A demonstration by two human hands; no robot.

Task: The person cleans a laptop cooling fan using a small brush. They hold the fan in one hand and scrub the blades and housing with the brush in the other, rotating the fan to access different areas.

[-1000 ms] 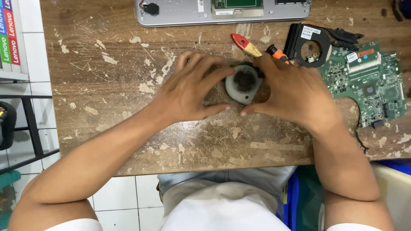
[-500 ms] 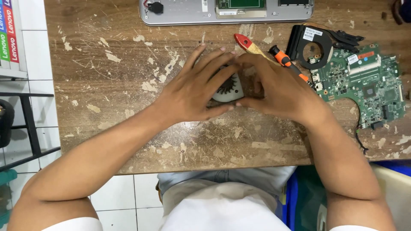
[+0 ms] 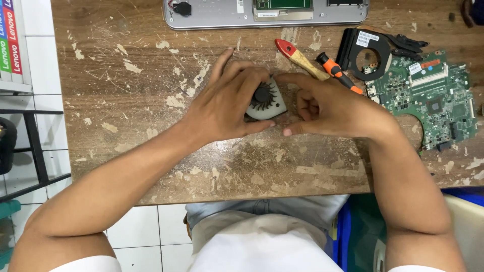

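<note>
Both hands sit together mid-bench, closed around a small laptop cooling fan (image 3: 265,99): grey round hub plate, dark curved blades. The left hand (image 3: 227,103) lies over the fan's left edge, fingers draped across the top and thumb tucked under the lower rim, so it pins the part flat on the wooden workbench (image 3: 126,116). The right hand (image 3: 327,108) comes in from the other side, index finger stretched to the fan's upper right edge, thumb low near the left thumb; the remaining fingers curl in. The grip looks like steadying from two sides so the blade wheel can't skid on the scarred, paint-flecked wood. How hard either hand presses, I cannot tell.

Just behind the right hand a brush with a red-tipped wooden handle (image 3: 297,56) lies slanted, and beside it an orange-and-black screwdriver (image 3: 337,73), both within easy reach. Right of them sits the black fan housing with heat pipe (image 3: 370,48), empty in the middle, carrying a small white rectangular sticker on its upper rim. It overlaps the green motherboard (image 3: 433,100), which shows a white label strip and an orange one near its top edge. At the far edge the silver laptop base (image 3: 267,12) lies bottom up, with a white sticker strip by a green board section. At the far left, stacked boxes (image 3: 11,45) show red and green spine bands.
</note>
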